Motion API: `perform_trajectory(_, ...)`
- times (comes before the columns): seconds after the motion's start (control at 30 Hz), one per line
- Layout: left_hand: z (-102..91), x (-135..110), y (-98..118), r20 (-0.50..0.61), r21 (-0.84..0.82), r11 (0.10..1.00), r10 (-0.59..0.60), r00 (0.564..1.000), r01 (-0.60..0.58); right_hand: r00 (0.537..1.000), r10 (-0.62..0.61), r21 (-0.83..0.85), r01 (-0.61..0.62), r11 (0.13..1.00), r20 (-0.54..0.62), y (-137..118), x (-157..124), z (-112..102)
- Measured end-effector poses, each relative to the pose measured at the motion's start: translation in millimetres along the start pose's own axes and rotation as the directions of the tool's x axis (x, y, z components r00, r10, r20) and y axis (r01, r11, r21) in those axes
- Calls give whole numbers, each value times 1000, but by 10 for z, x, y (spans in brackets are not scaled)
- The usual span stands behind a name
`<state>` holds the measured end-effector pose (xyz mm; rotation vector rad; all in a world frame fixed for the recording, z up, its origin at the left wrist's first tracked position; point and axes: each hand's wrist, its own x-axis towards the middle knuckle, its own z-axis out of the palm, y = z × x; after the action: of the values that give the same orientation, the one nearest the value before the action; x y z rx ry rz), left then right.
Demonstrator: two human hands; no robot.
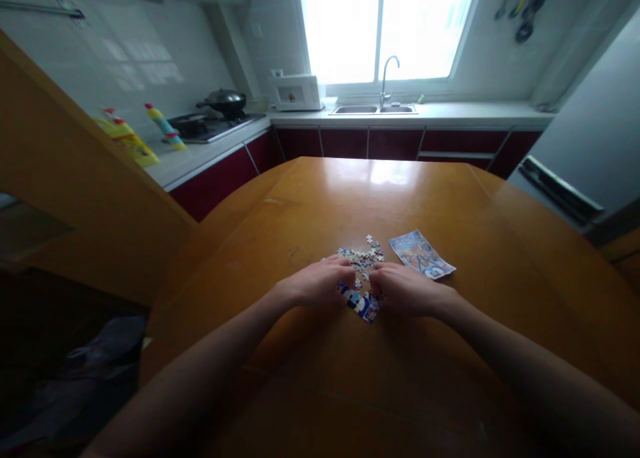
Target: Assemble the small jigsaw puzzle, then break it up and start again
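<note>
A partly joined jigsaw puzzle section [361,303], dark blue and white with a pointed lower corner, lies flat on the wooden table. My left hand [325,281] is curled closed at its left edge. On the opposite side, my right hand [403,288] is also closed, knuckles bent beside the section's right edge. Both sets of fingertips are hidden, so what they pinch cannot be made out. Just beyond and between the hands spreads a pile of loose jigsaw pieces [363,258], with a single jigsaw piece [369,239] at its far end.
A colourful printed picture sheet [421,254] lies right of the pile. The round-ended wooden table [240,265] carries all this. Behind it runs a counter with a sink [355,110], a microwave [297,93] and a stove with a wok [225,101]. Yellow bottles [133,141] stand at left.
</note>
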<state>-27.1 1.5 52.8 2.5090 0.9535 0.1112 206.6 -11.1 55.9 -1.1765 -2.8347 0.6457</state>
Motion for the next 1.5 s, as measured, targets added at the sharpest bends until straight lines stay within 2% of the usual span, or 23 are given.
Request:
perform_trajectory(0.17,-39,9,34,5,-68,996,-51,999,51,998,57,53,-56,997,-17,10,10,-1)
perform_trajectory(0.23,-51,23,22,-8,-139,990,-33,999,32,995,77,124,-69,990,-64,26,31,2)
perform_trajectory(0.3,-60,41,-11,-50,-185,983,1,999,-10,982,102,226,-64,972,-159,60,69,14)
perform_trajectory(0.4,-62,66,-78,-135,-234,972,-7,991,-25,941,159,337,-52,940,-299,145,156,55)
perform_trajectory(0.5,-49,80,-141,-183,-316,949,-66,981,5,902,217,384,-63,921,-374,242,251,115)
perform_trajectory(0.67,-43,88,-185,-151,-413,910,-118,982,46,851,281,429,-73,900,-444,326,309,174)
perform_trajectory(0.8,-67,96,-154,-123,-490,870,-137,983,60,792,244,364,-30,931,-560,271,283,152)
perform_trajectory(0.87,-69,106,-129,-155,-542,839,-162,974,53,806,233,431,31,902,-544,211,282,142)
perform_trajectory(0.97,-50,132,-102,-216,-611,791,-206,954,33,885,216,644,116,756,-413,124,298,153)
perform_trajectory(1.0,-39,142,-95,-228,-625,780,-217,949,28,895,216,696,133,706,-390,104,304,161)
perform_trajectory(1.1,0,171,-75,-253,-658,753,-253,934,25,872,285,777,156,610,-398,82,322,183)
perform_trajectory(1.27,54,193,-56,-269,-674,738,-283,921,30,830,341,782,170,599,-442,86,330,179)
perform_trajectory(1.4,51,187,-57,-284,-650,759,-273,919,25,861,357,839,134,528,-362,49,312,145)
perform_trajectory(1.5,25,181,-47,-273,-688,726,-261,926,2,875,352,884,159,440,-333,20,293,124)
